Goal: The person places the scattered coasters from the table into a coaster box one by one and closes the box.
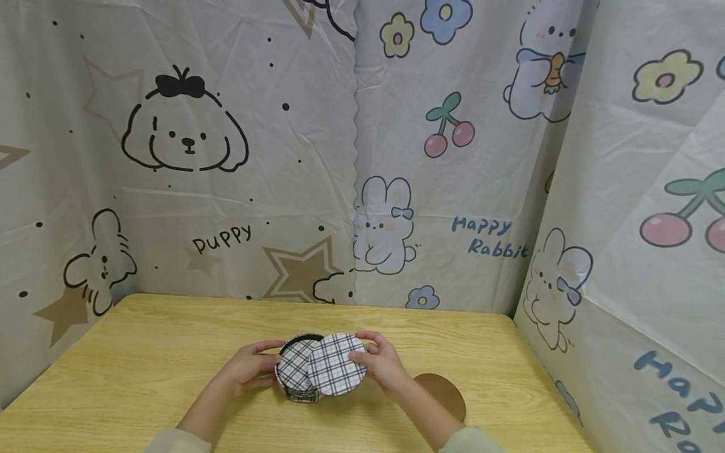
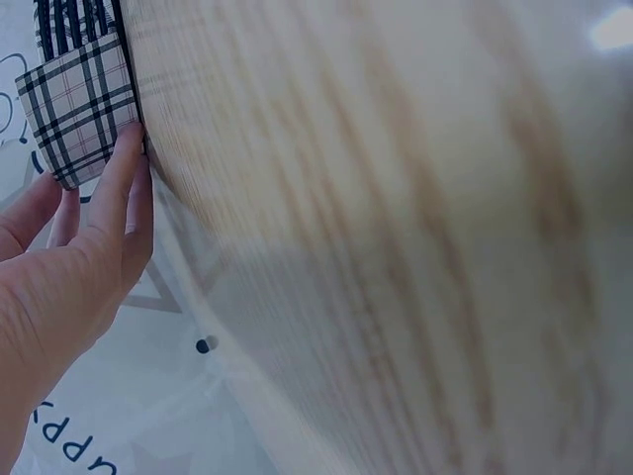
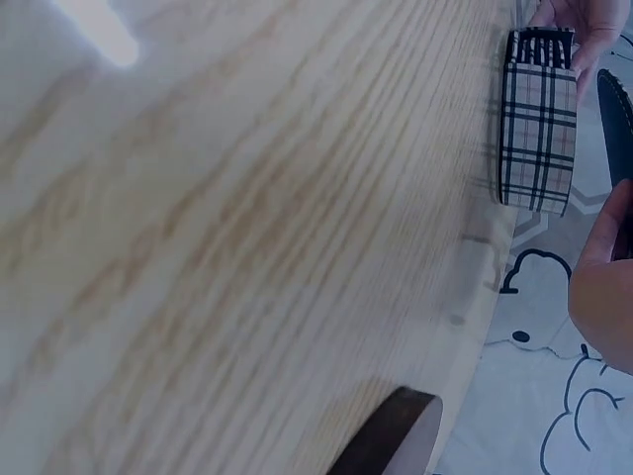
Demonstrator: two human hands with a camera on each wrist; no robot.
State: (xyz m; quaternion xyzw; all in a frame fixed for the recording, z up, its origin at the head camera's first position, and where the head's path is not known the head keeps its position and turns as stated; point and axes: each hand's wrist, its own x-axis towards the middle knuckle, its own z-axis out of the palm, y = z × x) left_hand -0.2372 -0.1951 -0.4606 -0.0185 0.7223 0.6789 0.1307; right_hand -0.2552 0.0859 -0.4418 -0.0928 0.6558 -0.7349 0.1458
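A round plaid coaster holder (image 1: 303,397) stands on the table, with a plaid coaster (image 1: 296,368) lying inside its dark rim. My left hand (image 1: 255,365) grips the holder's left side; in the left wrist view its thumb and fingers (image 2: 117,188) reach along the plaid wall (image 2: 84,109). Pinched by its right edge in my right hand (image 1: 389,366) is another round plaid coaster (image 1: 338,365), tilted toward me and overlapping the holder's right side. The right wrist view shows that coaster's dark underside (image 3: 615,129) and the striped cut-out in the holder (image 3: 539,47).
Partly behind my right forearm, a brown round disc (image 1: 447,393) lies on the wooden table (image 1: 170,340). Printed cloth (image 1: 294,157) hangs behind the table and along both sides.
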